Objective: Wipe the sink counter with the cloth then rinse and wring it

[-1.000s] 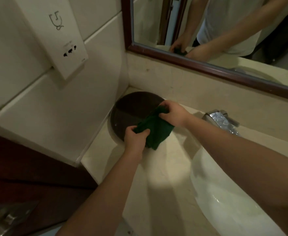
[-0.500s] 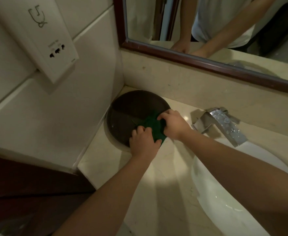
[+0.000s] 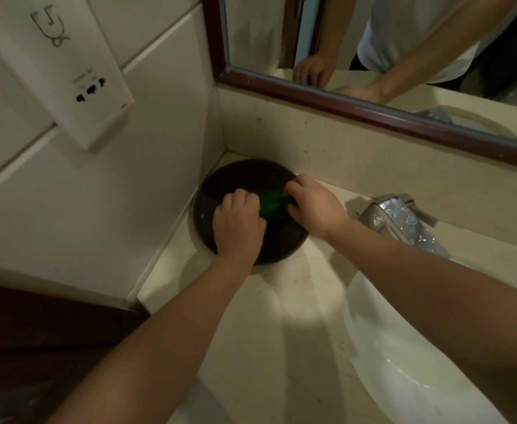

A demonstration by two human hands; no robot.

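A green cloth [image 3: 271, 202] is bunched between my two hands over a dark round tray [image 3: 220, 182] in the back left corner of the beige counter [image 3: 284, 307]. My left hand [image 3: 240, 226] grips the cloth's left end, knuckles up. My right hand [image 3: 312, 203] holds its right end. Most of the cloth is hidden under my fingers. The white sink basin [image 3: 404, 371] lies to the right, below my right forearm.
A chrome faucet [image 3: 404, 223] stands behind the basin at the right. A wood-framed mirror [image 3: 373, 111] hangs above the backsplash. A white wall unit with sockets [image 3: 76, 71] juts out at the upper left. The tiled wall closes the counter's left side.
Both hands have carried the cloth from above the counter's middle back and down onto the dark tray, and the cloth is now bunched smaller between them.
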